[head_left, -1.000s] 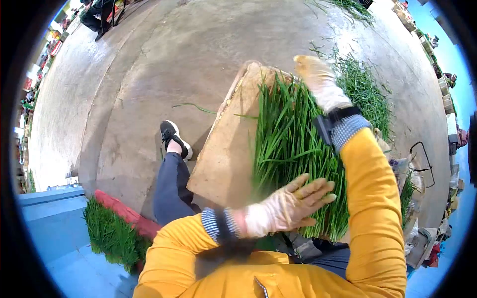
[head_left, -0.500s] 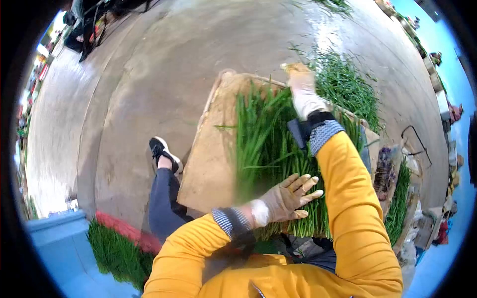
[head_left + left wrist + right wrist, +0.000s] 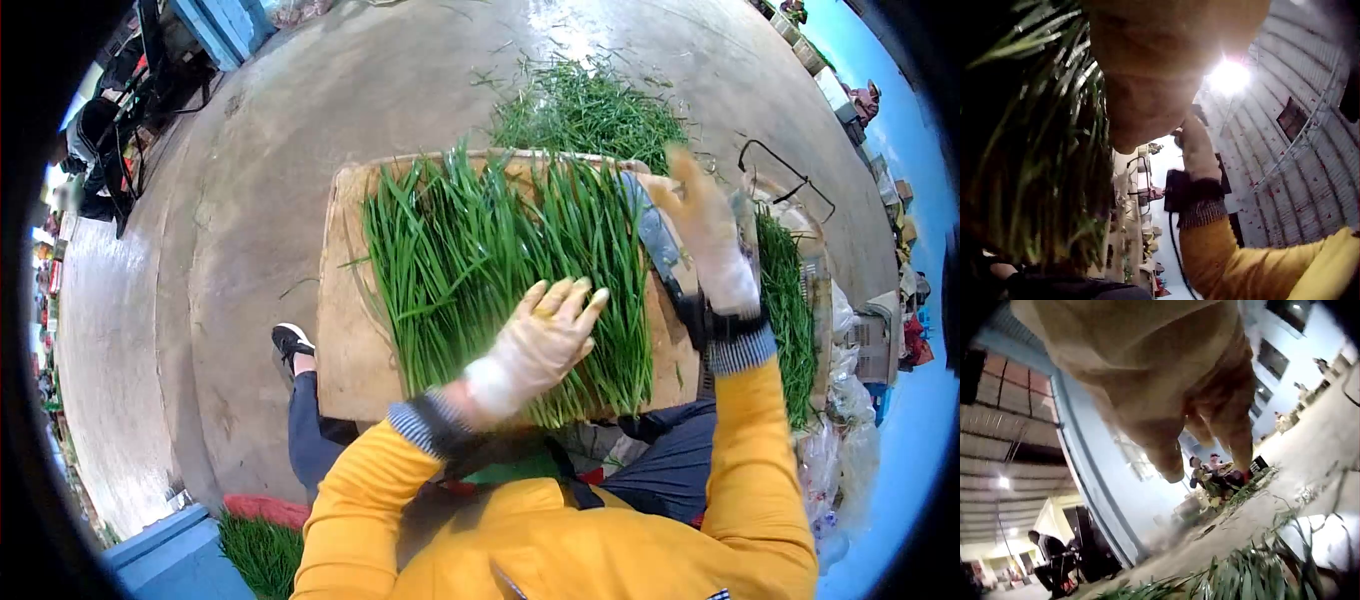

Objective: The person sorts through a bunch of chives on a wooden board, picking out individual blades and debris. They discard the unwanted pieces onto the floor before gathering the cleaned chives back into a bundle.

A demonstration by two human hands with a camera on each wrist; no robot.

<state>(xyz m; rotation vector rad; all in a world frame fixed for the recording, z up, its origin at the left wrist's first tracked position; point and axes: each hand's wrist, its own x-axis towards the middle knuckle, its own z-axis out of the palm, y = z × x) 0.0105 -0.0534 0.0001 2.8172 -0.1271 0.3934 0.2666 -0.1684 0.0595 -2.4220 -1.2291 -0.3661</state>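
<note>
Long green leafy stalks (image 3: 500, 260) lie spread over a wooden board (image 3: 350, 340) in the head view. My gloved left hand (image 3: 535, 345) rests on their lower part, fingers extended. Beyond the board's right side, my gloved right hand (image 3: 708, 230) is raised with its fingers apart, blurred and holding nothing visible. The left wrist view has the left glove (image 3: 1154, 75) beside the stalks (image 3: 1035, 156), with the right hand (image 3: 1199, 150) up behind. In the right wrist view, the right hand's fingers (image 3: 1163, 450) point down above cut green leaves (image 3: 1247, 575).
Loose green leaves (image 3: 600, 115) lie on the floor (image 3: 400, 95) beyond the board. More stalks (image 3: 785, 320) lie in a container at the right, near plastic bags (image 3: 850, 385). A red cloth (image 3: 265, 508) and greens (image 3: 260, 550) are at lower left.
The head view has turned, and the board now appears squarer to it. My right hand has moved from the board's far edge to beyond its right side. My left hand stays on the stalks.
</note>
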